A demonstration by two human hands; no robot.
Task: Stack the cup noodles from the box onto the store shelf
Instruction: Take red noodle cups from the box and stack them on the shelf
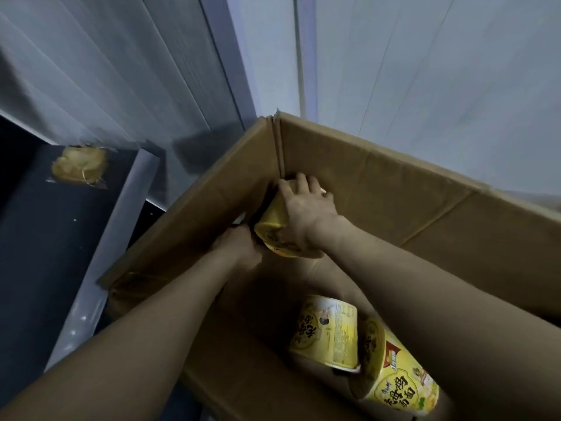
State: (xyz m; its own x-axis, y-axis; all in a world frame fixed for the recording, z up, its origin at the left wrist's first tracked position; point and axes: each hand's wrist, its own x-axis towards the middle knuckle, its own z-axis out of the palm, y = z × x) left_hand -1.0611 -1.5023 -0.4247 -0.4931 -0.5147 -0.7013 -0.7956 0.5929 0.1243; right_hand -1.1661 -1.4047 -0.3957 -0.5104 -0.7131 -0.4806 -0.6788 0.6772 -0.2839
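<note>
Yellow cup noodle in box corner; right hand curled over its side; left hand at rim, grip unclear.

item: clear-wrapped packet, yellowish contents, crinkled film, lying flat at far left. item: grey ribbed wall panels, far left to centre. item: pale smooth panel, far right, thin vertical strip at its left edge.

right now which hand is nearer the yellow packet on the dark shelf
Left. The left hand is by the left wall of the box, the side toward the packet; the right hand grips the cup farther right.
</note>
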